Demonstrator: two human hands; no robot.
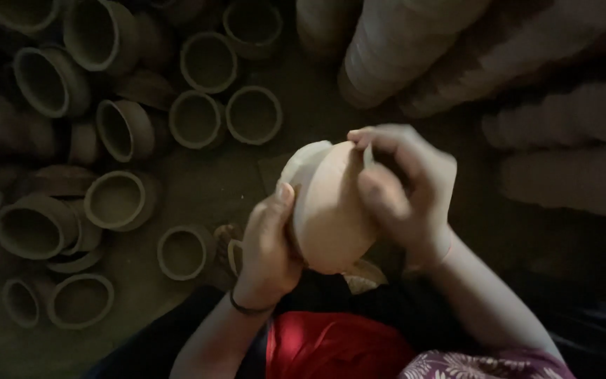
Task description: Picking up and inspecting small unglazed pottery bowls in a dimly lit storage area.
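Clay fills our hands: a pale, round unfired clay bowl (327, 210) held above our lap. Our left hand (268, 245) grips its side; our right hand (405, 186) curls closed over its rim. Similar grey clay pots (113, 200) crowd the floor's left edge.

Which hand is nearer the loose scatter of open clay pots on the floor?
Left. The left hand holds the pale clay bowl on the side toward the scattered pots; the right hand grips its far side.
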